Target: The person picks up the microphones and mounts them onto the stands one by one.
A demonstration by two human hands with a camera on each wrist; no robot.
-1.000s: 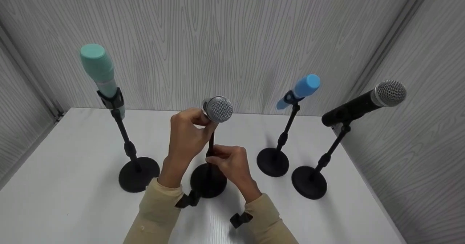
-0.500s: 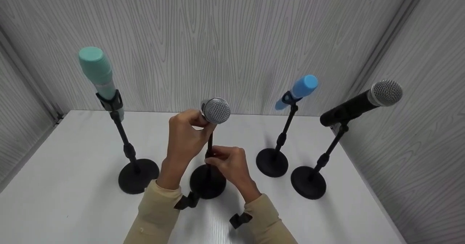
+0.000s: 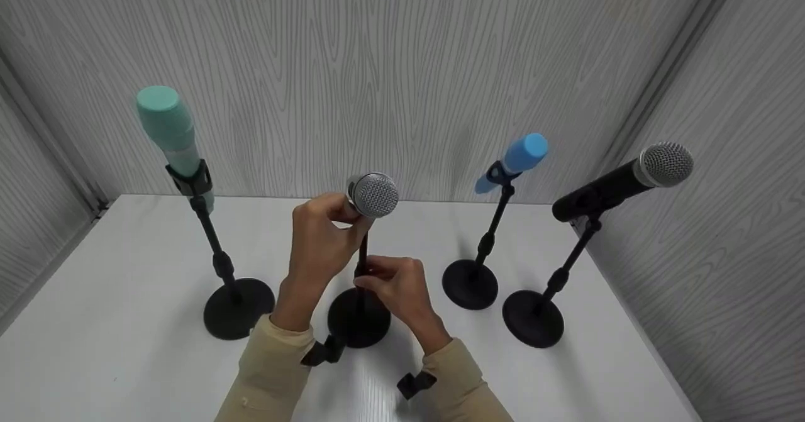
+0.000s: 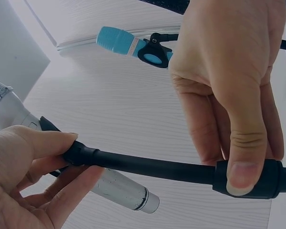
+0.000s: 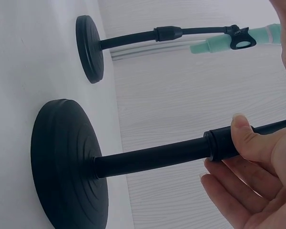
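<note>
A silver microphone (image 3: 376, 194) with a mesh head sits in the clip of the middle black microphone stand (image 3: 359, 318). Just under that clip, my left hand (image 3: 319, 236) pinches the joint at the top of the stand's pole, thumb and fingers on either side. Lower down, my right hand (image 3: 399, 287) grips the thick black collar (image 5: 222, 143) on the pole between thumb and fingers. In the left wrist view the microphone's silver body (image 4: 124, 191) passes behind the pole. The round base stands flat on the white table.
To the left stands a stand with a teal microphone (image 3: 166, 123). On the right are a stand with a blue microphone (image 3: 525, 153) and one with a black microphone (image 3: 604, 189). Grey wood-grain panels (image 3: 402, 82) wall the white table (image 3: 126, 321) at the back and sides.
Both hands keep their hold on the middle stand. The whole head view has shifted slightly, with things sitting a little lower in it; nothing else visibly moves.
</note>
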